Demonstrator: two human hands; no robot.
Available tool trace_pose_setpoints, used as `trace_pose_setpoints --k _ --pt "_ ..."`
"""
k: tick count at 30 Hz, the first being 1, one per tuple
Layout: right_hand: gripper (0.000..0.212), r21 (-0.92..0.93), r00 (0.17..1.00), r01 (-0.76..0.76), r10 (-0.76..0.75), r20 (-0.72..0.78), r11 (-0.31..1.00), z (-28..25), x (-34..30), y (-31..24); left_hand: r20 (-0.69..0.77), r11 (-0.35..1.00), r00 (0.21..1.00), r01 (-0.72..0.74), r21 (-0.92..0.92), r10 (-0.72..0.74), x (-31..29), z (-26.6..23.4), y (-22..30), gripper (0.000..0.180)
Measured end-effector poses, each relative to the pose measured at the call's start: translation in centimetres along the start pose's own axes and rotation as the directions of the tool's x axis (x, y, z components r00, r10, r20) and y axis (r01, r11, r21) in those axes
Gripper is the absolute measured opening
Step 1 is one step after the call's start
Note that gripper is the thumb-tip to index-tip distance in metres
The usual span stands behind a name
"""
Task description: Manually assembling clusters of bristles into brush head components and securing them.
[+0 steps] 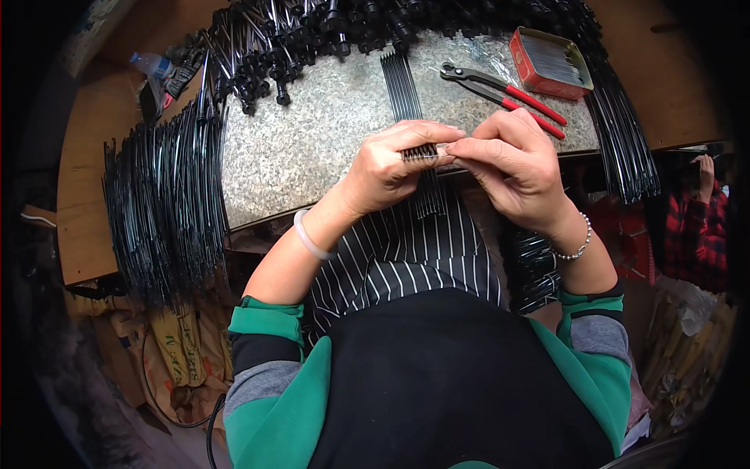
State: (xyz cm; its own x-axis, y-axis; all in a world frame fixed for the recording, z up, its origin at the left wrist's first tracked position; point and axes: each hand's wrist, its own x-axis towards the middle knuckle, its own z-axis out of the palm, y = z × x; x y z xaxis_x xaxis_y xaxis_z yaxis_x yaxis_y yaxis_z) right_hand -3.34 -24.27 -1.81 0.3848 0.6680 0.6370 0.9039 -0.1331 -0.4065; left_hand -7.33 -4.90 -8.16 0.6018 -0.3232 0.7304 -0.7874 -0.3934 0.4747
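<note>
My left hand [383,166] is closed around a flat row of thin black rods that look like umbrella ribs [401,82]. Their far ends lie on the speckled grey work surface [297,148], and their near ends hang past its front edge over my striped apron [406,254]. Beside the left thumb, my right hand [516,162] is closed, with thumb and forefinger pinched at the row's side. What sits in that pinch is too small to make out. Pincers [537,106] with red handles lie just beyond the right hand.
An open red tin [520,62] of thin metal pieces stands at the far right. Black umbrella frames [336,31] pile along the back. Ribs hang in thick bunches at left [164,211] and right [625,133]. Another person's checked sleeve [695,234] shows at far right.
</note>
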Motion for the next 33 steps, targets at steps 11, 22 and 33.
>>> trace_pose_setpoints --k 11,22,33 --pt "0.029 -0.138 0.989 0.142 -0.146 -0.018 0.980 -0.20 0.32 0.05 -0.014 0.998 1.000 -0.025 -0.052 0.025 -0.34 -0.19 -0.25 0.055" --pt "0.043 -0.047 0.991 0.117 -0.113 0.078 0.992 0.49 0.01 0.34 -0.014 1.000 1.000 -0.008 -0.025 0.008 -0.12 -0.19 0.08 0.038" --pt "0.035 -0.202 0.977 0.214 -0.206 0.059 0.956 -0.16 0.44 -0.21 -0.033 0.999 0.999 -0.007 -0.046 0.006 -0.11 -0.12 0.02 0.034"
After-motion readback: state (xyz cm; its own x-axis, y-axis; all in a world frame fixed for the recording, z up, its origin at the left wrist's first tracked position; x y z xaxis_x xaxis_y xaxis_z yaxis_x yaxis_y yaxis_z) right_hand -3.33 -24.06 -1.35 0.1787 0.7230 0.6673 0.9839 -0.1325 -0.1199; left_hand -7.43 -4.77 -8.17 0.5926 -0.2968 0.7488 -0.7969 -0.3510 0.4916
